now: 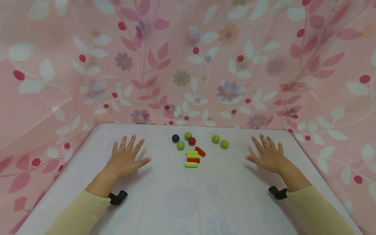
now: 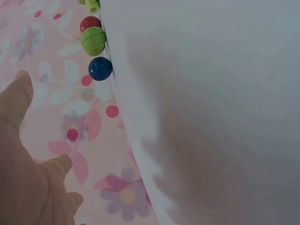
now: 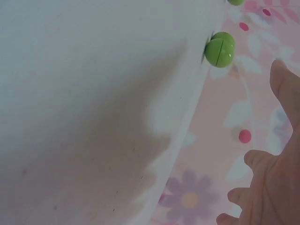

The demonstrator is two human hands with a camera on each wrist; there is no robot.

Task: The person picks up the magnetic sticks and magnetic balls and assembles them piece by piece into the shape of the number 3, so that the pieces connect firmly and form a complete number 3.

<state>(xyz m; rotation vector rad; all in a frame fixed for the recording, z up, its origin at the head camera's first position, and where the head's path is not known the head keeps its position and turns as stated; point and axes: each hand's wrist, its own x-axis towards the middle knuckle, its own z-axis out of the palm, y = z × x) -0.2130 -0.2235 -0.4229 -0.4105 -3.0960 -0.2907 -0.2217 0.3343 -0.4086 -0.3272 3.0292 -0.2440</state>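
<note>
Both hands are just lying flat on the pale white tabletop [image 1: 205, 202] right now, palms down, fingers spread wide and holding nothing. The left hand [image 1: 127, 159] is sitting off to the left of a little cluster of toy pieces, the right hand [image 1: 268, 156] off to the right, and neither one is touching any of it. In the middle between them there's a small dark blue ball [image 1: 175, 138], which is the piece closest to the left fingertips [image 1: 142, 141] but still well apart from them. Next to it are a green ball [image 1: 188, 135], a red ball [image 1: 192, 141] and another green ball [image 1: 180, 145]. A pair of green balls [image 1: 220, 141] is lying a bit further right, nearer the right hand's fingers [image 1: 254, 138] yet clear of them. Just in front of the balls there's a stack of short capsule-shaped sticks [image 1: 192, 158], yellow-green and red, with one red capsule [image 1: 200, 151] lying tilted beside it. A pink floral curtain [image 1: 188, 62] is hanging behind the table. Cream sleeves [image 1: 79, 212] are covering both forearms.
</note>
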